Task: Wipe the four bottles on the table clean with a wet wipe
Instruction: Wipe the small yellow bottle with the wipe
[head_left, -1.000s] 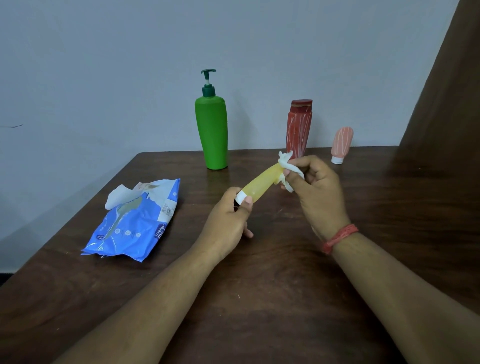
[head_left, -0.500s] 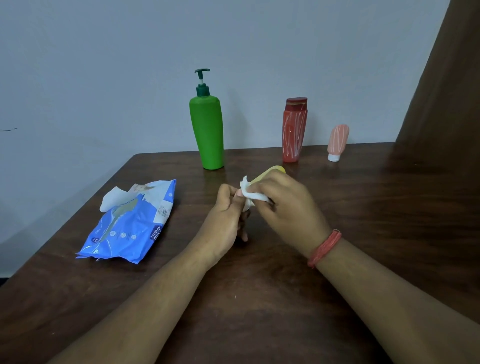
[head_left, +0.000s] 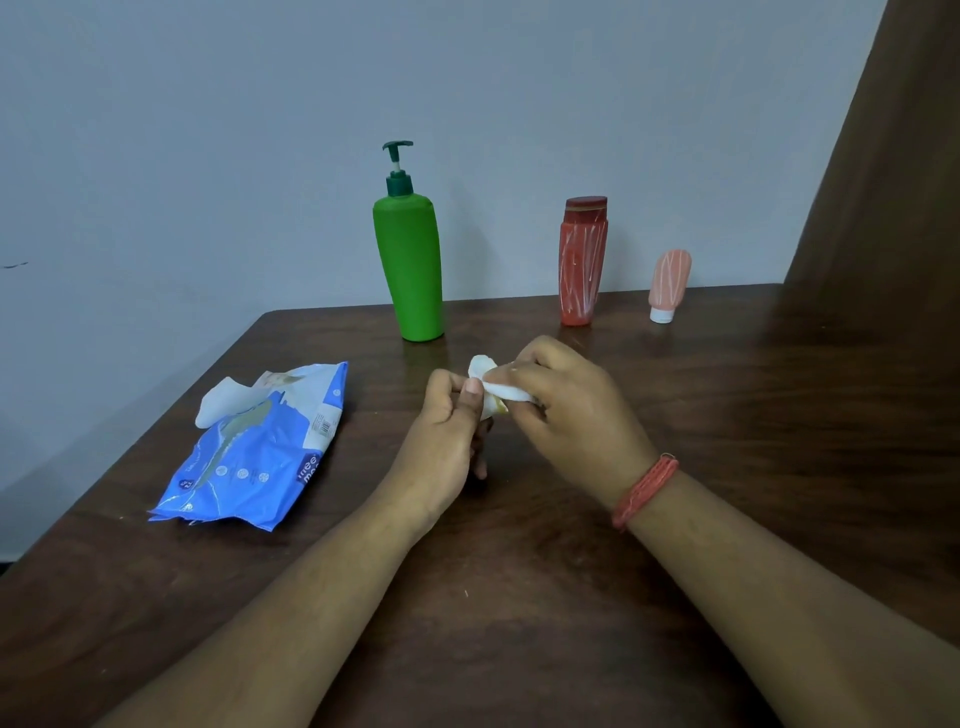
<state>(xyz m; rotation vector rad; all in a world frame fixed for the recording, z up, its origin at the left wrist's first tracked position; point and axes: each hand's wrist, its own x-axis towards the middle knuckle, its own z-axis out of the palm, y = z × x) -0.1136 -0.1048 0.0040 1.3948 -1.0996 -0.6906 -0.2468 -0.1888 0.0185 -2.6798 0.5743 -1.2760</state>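
Your two hands meet above the middle of the desk (head_left: 727, 415). Your right hand (head_left: 576, 415) has its grip closed around a white wet wipe (head_left: 498, 389), which is wrapped over the small yellow bottle (head_left: 500, 407); only a sliver of yellow shows under the wipe, between your two hands. Your left hand (head_left: 447, 426) has its fingers curled, thumb up against the wipe, gripping the bottle's near end, which is hidden inside the hand. At the far edge of the desk three bottles stand upright and apart: a green pump bottle (head_left: 410, 260) on the left, a red bottle (head_left: 582, 265) to its right, and a small pink bottle (head_left: 669, 283) standing on its white cap, furthest right. A blue pack of wipes (head_left: 260, 452) lies flat to your left, with a white sheet sticking out of its far end.
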